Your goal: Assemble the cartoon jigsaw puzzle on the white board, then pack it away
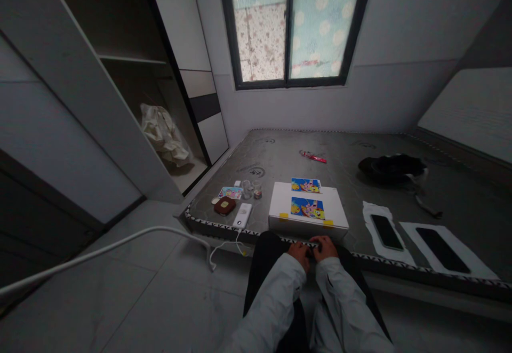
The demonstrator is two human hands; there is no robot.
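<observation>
left hand (pixel 299 254), right hand (pixel 325 247): fingers half-curled, hold unclear | front edge, grey mattress (pixel 344 150) | white cardboard box (pixel 308 226) just beyond (a knock could shift it)

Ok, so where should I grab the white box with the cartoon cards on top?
Come from above at the left and right edges of the white box: it lies flat and wide on the mattress, so those edges offer the surest hold.

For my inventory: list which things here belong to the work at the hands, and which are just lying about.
In use: left hand, right hand, white box, cartoon cards.
Lying about: white power bank, brown case, two phones, pink wrapper.
</observation>
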